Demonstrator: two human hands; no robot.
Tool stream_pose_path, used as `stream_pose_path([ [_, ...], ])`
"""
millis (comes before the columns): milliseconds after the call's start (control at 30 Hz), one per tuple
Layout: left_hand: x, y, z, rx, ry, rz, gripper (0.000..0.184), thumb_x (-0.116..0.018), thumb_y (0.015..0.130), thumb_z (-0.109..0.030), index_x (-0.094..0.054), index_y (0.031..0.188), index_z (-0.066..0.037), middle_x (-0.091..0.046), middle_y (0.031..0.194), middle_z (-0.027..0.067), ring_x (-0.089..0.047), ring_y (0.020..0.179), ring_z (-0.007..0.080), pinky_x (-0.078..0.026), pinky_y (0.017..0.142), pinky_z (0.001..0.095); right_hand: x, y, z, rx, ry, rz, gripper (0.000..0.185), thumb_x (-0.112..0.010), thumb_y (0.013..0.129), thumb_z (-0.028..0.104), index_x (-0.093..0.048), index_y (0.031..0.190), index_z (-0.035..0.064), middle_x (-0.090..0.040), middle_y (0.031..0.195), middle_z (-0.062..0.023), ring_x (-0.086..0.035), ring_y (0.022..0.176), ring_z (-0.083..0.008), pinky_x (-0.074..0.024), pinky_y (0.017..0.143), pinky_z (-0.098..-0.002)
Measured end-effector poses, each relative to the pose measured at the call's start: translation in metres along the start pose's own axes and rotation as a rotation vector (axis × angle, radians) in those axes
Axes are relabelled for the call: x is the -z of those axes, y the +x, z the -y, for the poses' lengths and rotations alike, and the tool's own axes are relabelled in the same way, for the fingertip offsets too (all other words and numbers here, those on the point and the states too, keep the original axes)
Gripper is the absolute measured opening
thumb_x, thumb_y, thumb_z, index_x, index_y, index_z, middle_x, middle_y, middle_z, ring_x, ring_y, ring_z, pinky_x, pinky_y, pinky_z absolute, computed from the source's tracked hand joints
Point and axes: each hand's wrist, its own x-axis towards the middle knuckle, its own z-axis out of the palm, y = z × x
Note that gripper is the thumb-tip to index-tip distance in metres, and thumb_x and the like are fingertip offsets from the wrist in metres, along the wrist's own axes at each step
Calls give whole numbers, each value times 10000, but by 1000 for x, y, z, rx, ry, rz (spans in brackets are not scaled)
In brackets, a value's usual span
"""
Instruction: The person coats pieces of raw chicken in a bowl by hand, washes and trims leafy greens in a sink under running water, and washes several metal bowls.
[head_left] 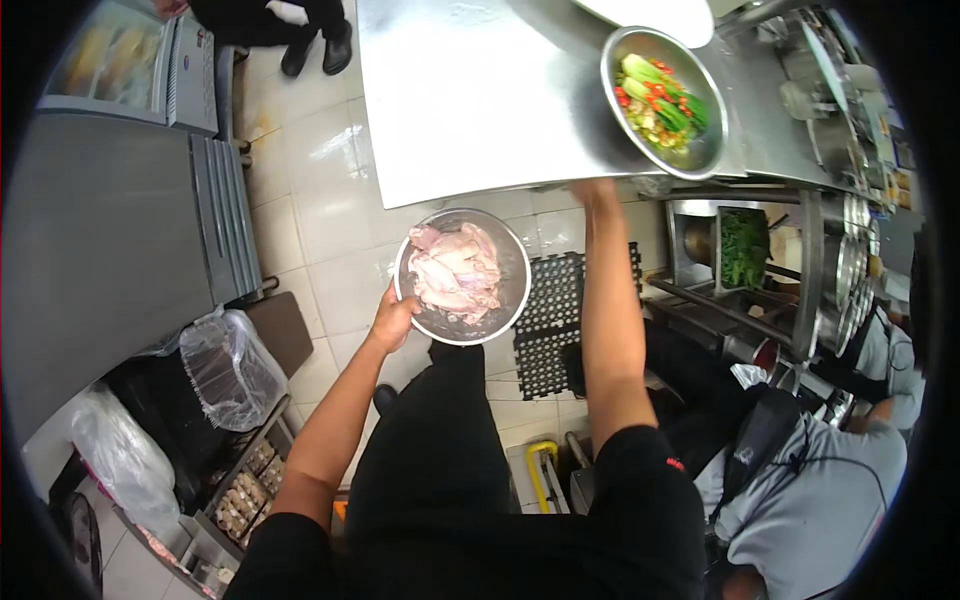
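pinching the meat bowl [513,272] by its left rim with the left hand [393,322], the right hand [598,192], too blurred to tell its grip, nearer the vegetable bowl [712,133].

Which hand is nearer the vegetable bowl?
Right. The right hand is at the metal table's edge, near the vegetable bowl; the left hand is farther off, holding the meat bowl.

Pale tiled floor [330,210]; steel counter [470,90].
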Motion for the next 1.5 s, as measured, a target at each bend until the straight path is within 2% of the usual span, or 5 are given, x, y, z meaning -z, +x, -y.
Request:
stream_pose_path([
  [33, 6, 8, 8, -6, 7, 0, 670, -425, 689, 61, -359, 1342, -76, -562, 1090, 106, -604, 840, 232, -557, 606, 363, -70, -75, 25, -5, -905, -94, 169, -600, 847, 8, -616, 1007, -43, -661, 982, -96, -638, 838, -218, -560, 700, -351],
  [200, -13, -27, -14, 55, 65, 119, 665, -416, 670, 54, -360, 1323, -63, -555, 1100, 100, -611, 839, 217, -569, 596, 339, -98, -218, -35, -216, -1329, 122, 367, -704, 719, -72, -654, 1078, -16, -679, 1013, -139, -640, 928, -195, -491, 828, -273],
  [433, -12, -85, -2, -179, 274, 331, 713, -409, 675, 76, -377, 1368, -87, -558, 1140, 123, -606, 879, 205, -542, 601, 320, -83, -310, -53, 524, -1460, 72, 527, -720, 706, 16, -555, 1207, 23, -590, 1196, -150, -567, 1099, -217, -455, 909, -310],
  [867, -39, -263, 12, -102, 370, 416, 613, -400, 688, 78, -397, 1284, -63, -597, 915, 126, -621, 620, 210, -527, 407, 338, -129, -503, -28, 426, -2008, 587, 407, -745, 652, 222, -621, 1029, 130, -568, 999, -126, -511, 1011, -353, -438, 850, -470],
  [1500, -47, -302, 47, -430, 143, 107, 636, -334, 696, 90, -393, 1320, -13, -567, 1135, 182, -625, 914, 290, -569, 599, 366, -109, -494, -39, -82, -929, 594, 1062, -833, 590, 97, -187, 1430, 26, -393, 1361, -140, -373, 1267, -218, -306, 1059, -322],
])
